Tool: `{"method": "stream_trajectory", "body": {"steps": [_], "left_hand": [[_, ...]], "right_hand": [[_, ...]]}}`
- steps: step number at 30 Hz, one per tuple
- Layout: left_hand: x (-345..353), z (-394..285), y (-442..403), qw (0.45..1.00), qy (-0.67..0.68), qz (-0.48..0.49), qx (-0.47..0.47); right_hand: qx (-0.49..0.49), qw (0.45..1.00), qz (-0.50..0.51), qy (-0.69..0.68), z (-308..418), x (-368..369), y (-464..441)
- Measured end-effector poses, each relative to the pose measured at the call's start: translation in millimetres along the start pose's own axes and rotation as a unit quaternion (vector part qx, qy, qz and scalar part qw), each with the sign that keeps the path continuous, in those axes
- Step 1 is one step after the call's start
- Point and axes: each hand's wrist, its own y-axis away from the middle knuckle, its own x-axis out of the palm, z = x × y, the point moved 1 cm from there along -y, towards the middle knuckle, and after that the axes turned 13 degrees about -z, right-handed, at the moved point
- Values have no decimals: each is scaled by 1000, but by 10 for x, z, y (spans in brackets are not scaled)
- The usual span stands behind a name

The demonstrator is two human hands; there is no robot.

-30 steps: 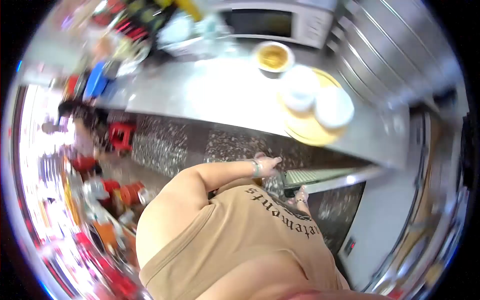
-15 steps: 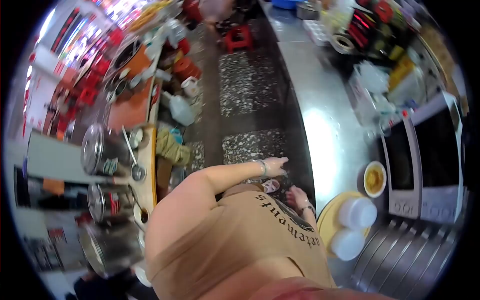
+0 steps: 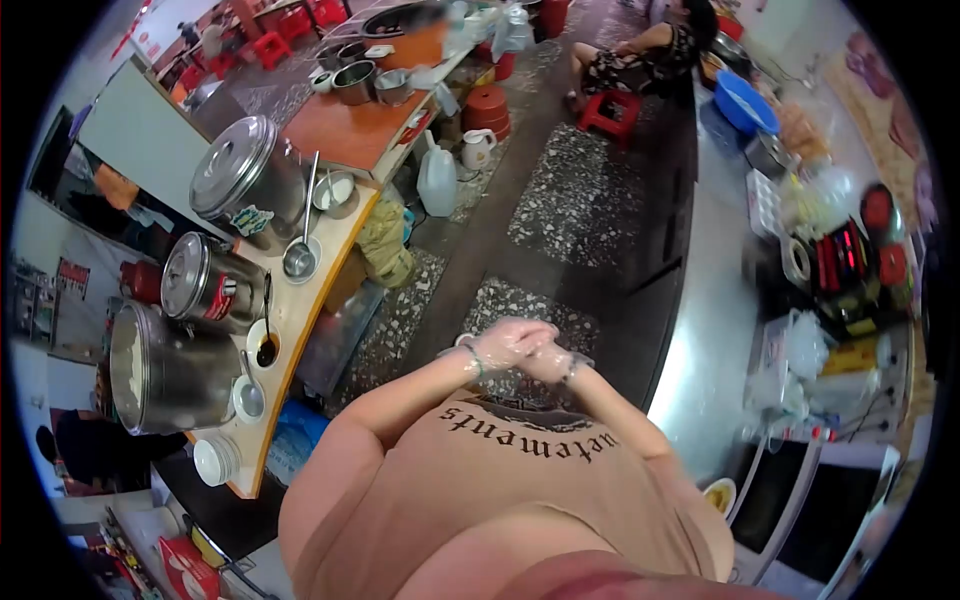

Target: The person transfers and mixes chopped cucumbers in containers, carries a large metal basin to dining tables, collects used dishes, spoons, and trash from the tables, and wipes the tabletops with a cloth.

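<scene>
My hands are pressed together in front of my body, both in thin clear plastic gloves. My left hand (image 3: 505, 343) lies over the fingers of my right hand (image 3: 555, 362), its own fingers closed. The right hand's fingers are mostly hidden beneath it. I see no object between them. A band circles each wrist. Below the hands is the front of a brown shirt (image 3: 520, 490) with dark lettering. Neither hand touches the wooden counter (image 3: 300, 330) on the left or the steel counter (image 3: 700, 330) on the right.
Large lidded steel pots (image 3: 235, 175), a ladle (image 3: 302, 250), a bowl of dark sauce (image 3: 265, 347) and stacked white bowls (image 3: 215, 460) line the left counter. A bowl of yellowish food (image 3: 718, 495) stands lower right. Ahead, a person (image 3: 640, 60) sits near a red stool (image 3: 610, 115).
My hands were apart and have come together. The view has swung left, bringing the pots and the seated person further into sight; the white containers on the right have left view.
</scene>
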Motion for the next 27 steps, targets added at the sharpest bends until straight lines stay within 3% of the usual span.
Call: {"method": "stream_trajectory", "body": {"steps": [1, 2, 4, 5, 10, 13, 17, 19, 20, 22, 24, 26, 27], "left_hand": [[-260, 37, -55, 999, -3, -48, 13], [-531, 60, -119, 998, 1, -54, 10], [-1094, 125, -279, 996, -15, -80, -40], [-1291, 159, -401, 994, -25, -99, -24], [-2177, 175, -1139, 986, -72, -126, 86], [-2479, 81, -1568, 973, -142, -132, 123], [-2711, -46, -2266, 938, -292, -147, 117], [-2779, 91, -2555, 907, -341, -171, 179], [-2784, 30, -2722, 910, -302, -218, 181], [-2824, -227, -3005, 819, -369, -397, 190], [-2838, -146, -3197, 757, -256, -593, 101], [-2889, 241, -3435, 831, -28, -547, -95], [-2884, 254, -3560, 826, -28, -554, -98]], "right_hand": [[-74, 994, 40, 64, 25, 8, -327], [-74, 994, 48, 65, -4, 47, -659], [-265, 923, 122, 250, -90, 196, -1314], [-232, 955, 104, 150, -73, 173, -1557], [-330, 909, 88, 237, 171, -336, -2664], [-193, 943, 179, 203, 517, -733, -3106], [-214, 973, 85, 8, -56, -824, -3901], [-232, 964, -10, -129, -481, -837, -4396], [-244, 946, -69, -203, -717, -878, -4650], [-239, 907, -145, -314, -879, -1198, -5074], [5, 895, -110, -431, -68, -2011, -5091], [-54, 850, -105, -513, -10, -2254, -5482], [-74, 851, -84, -513, 102, -2371, -5631]]}}
